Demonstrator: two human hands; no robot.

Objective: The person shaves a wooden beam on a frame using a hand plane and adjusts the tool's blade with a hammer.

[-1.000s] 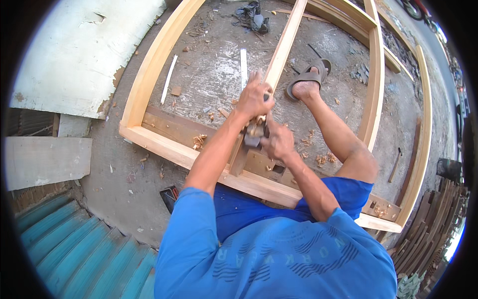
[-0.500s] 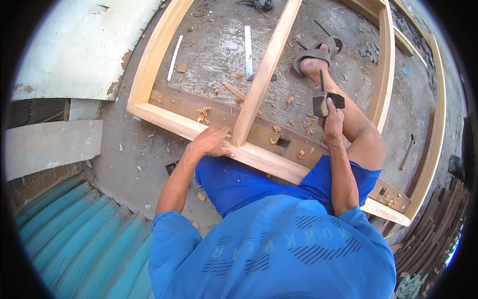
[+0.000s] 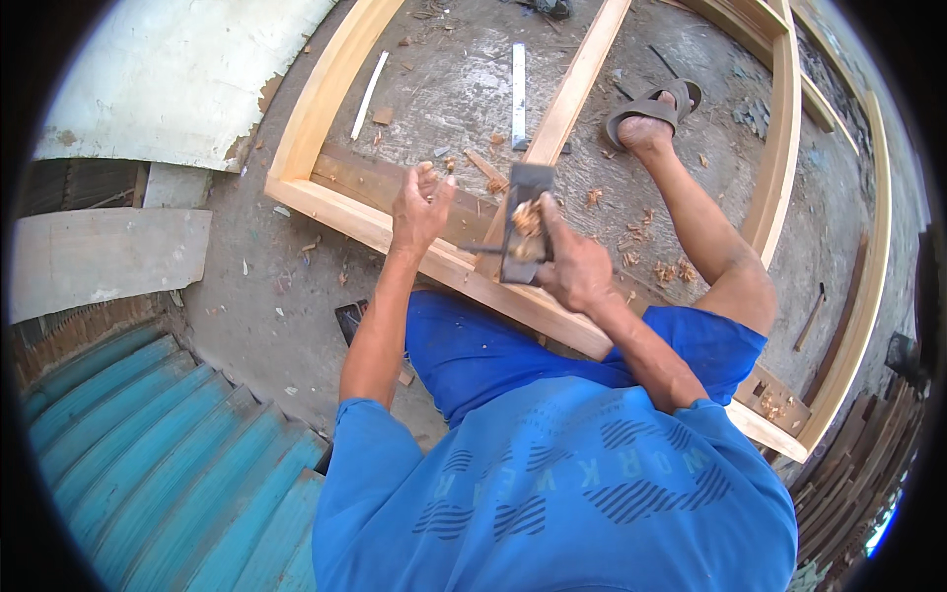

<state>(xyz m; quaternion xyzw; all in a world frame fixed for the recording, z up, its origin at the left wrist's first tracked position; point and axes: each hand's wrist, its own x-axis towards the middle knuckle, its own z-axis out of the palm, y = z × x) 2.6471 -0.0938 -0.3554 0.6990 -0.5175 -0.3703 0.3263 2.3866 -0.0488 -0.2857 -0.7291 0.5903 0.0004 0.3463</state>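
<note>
My right hand (image 3: 580, 266) grips a small hand plane (image 3: 528, 225) with a dark body and a handle bar across it. Curled shavings fill the plane's throat. It is held over the joint where the middle bar (image 3: 572, 94) meets the near rail (image 3: 533, 308) of a pale wooden frame. To its left, my left hand (image 3: 424, 202) is raised just above the near rail, its fingers loosely curled and the thumb apart, with nothing plainly held. The rail crosses in front of my blue shorts.
A metal square (image 3: 519, 94) lies on the floor inside the frame, near a thin white strip (image 3: 370, 96). My sandalled foot (image 3: 651, 118) rests within the frame. Teal corrugated sheets (image 3: 168, 464) are at lower left, a hammer (image 3: 810, 318) at right, stacked wood strips (image 3: 858, 474) at lower right.
My right hand has swung the plane leftward from beside my leg to over the middle joint, now showing its shavings. My left hand has lifted off the near rail and moved forward.
</note>
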